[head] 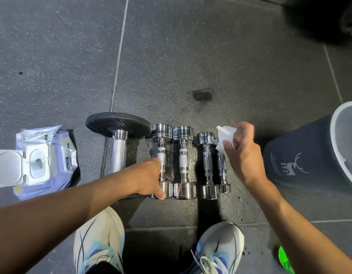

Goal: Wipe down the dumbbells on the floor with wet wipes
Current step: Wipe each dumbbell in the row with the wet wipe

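Two sneakers [100, 244] nearest. Left hand [149, 177] curls round the leftmost chrome dumbbell [162, 147], thumb at its near head. Right hand [245, 155] pinches a crumpled wet wipe [225, 138] over the smallest dumbbell [222, 171], rightmost of four in a row on the floor [210, 56]. Wipes pack [40, 161], lid open, far left; bucket [301, 161] right.
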{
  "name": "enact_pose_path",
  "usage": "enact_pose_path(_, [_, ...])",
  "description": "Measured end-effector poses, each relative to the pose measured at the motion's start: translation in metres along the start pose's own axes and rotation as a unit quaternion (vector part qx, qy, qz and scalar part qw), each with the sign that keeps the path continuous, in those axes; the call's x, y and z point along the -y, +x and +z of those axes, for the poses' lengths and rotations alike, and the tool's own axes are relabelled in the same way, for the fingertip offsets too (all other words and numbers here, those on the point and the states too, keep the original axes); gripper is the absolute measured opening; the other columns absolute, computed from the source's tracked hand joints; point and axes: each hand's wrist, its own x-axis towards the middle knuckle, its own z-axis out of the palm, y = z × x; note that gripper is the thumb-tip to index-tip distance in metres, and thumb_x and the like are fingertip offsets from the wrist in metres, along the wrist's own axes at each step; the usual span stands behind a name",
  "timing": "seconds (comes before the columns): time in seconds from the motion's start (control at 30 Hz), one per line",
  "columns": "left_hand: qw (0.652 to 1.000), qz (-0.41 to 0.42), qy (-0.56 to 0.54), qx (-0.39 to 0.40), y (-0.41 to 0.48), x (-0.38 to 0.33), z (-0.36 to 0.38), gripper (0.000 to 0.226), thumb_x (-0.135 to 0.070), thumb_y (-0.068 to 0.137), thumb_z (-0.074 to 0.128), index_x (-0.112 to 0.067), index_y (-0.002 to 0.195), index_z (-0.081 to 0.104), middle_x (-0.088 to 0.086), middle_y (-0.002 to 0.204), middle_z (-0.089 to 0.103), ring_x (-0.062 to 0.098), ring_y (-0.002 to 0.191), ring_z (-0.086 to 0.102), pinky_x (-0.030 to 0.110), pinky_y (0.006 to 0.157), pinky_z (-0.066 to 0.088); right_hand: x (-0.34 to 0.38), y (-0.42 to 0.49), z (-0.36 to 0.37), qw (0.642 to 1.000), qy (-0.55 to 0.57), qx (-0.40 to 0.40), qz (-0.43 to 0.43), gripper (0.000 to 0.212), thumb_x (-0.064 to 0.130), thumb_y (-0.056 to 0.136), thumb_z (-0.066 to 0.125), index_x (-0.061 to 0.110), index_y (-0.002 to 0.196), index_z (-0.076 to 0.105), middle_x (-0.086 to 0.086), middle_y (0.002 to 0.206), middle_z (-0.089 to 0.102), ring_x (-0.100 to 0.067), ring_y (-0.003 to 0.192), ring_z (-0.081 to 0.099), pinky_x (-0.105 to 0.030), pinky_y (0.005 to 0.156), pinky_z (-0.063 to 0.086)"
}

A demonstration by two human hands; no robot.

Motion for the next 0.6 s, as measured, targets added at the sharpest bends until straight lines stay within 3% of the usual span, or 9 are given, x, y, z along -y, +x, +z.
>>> enact_pose_path(0.07, [1.000,0.000,0.000,0.001,0.000,0.000,0.001,0.080,-0.045,0.074,0.087,-0.008,0.130,0.043,0.006,0.126,0.055,0.018,0.101,0.051,0.028,0.077,0.042,-0.004,-0.004,0.008,0.997,-0.037,0.009,-0.065,0.022,0.013,0.102,0.055,0.020,0.122,0.056,0.011,0.071,0.057,-0.001,0.056,0.052,-0.019,0.054,0.040])
enact_pose_path(0.1, [1.000,-0.001,-0.001,0.001,0.001,0.000,0.001,0.081,-0.045,0.074,0.086,-0.008,0.131,0.042,0.006,0.128,0.054,0.018,0.101,0.050,0.028,0.078,0.042,-0.008,-0.006,0.012,0.994,-0.060,0.016,-0.089,0.020,0.010,0.101,0.056,0.018,0.119,0.062,0.008,0.080,0.063,-0.001,0.065,0.057,-0.025,0.062,0.046])
enact_pose_path(0.2, [1.000,-0.003,0.000,0.002,0.002,0.000,0.002,0.080,-0.046,0.074,0.087,-0.009,0.130,0.042,0.006,0.128,0.054,0.018,0.102,0.051,0.029,0.078,0.043,-0.020,-0.008,0.029,0.982,-0.126,0.048,-0.133,0.023,0.007,0.098,0.062,0.014,0.117,0.072,-0.002,0.123,0.070,-0.021,0.102,0.070,-0.035,0.091,0.058])
enact_pose_path(0.27, [1.000,-0.004,-0.003,0.002,0.003,0.002,0.002,0.082,-0.046,0.073,0.087,-0.010,0.131,0.041,0.005,0.129,0.054,0.018,0.103,0.050,0.028,0.079,0.043,-0.023,-0.019,0.040,0.980,-0.131,0.069,-0.135,0.026,0.016,0.100,0.061,0.016,0.123,0.073,0.000,0.136,0.065,-0.010,0.112,0.066,-0.033,0.103,0.053])
enact_pose_path(0.33, [1.000,-0.005,-0.009,0.003,0.004,0.002,0.003,0.082,-0.045,0.072,0.088,-0.011,0.131,0.041,0.004,0.127,0.054,0.018,0.103,0.051,0.028,0.080,0.043,-0.027,-0.041,0.049,0.983,-0.101,0.083,-0.130,0.028,0.019,0.101,0.060,0.017,0.126,0.072,0.009,0.138,0.063,0.003,0.117,0.057,-0.033,0.105,0.051])
enact_pose_path(0.4, [1.000,-0.003,-0.005,-0.001,0.004,0.001,0.003,0.080,-0.045,0.071,0.089,-0.011,0.127,0.042,0.003,0.120,0.054,0.019,0.101,0.053,0.028,0.078,0.044,-0.028,-0.060,0.055,0.974,-0.136,0.086,-0.157,0.034,0.007,0.090,0.072,0.014,0.124,0.073,0.000,0.137,0.064,-0.009,0.125,0.054,-0.043,0.103,0.051])
enact_pose_path(0.47, [1.000,-0.002,0.000,-0.001,0.004,0.000,0.003,0.078,-0.046,0.072,0.088,-0.011,0.125,0.042,0.000,0.113,0.051,0.019,0.100,0.053,0.028,0.077,0.044,-0.032,-0.068,0.056,0.969,-0.163,0.080,-0.168,0.044,0.001,0.080,0.081,0.013,0.121,0.074,-0.005,0.134,0.067,-0.016,0.125,0.057,-0.043,0.104,0.043])
enact_pose_path(0.6, [1.000,0.000,0.004,-0.005,0.003,0.000,0.002,0.079,-0.047,0.072,0.087,-0.012,0.126,0.042,-0.001,0.114,0.050,0.018,0.101,0.052,0.028,0.077,0.044,-0.035,-0.072,0.060,0.968,-0.184,0.118,-0.121,0.042,0.011,0.089,0.073,0.020,0.129,0.069,0.004,0.141,0.061,-0.026,0.128,0.061,-0.038,0.108,0.043])
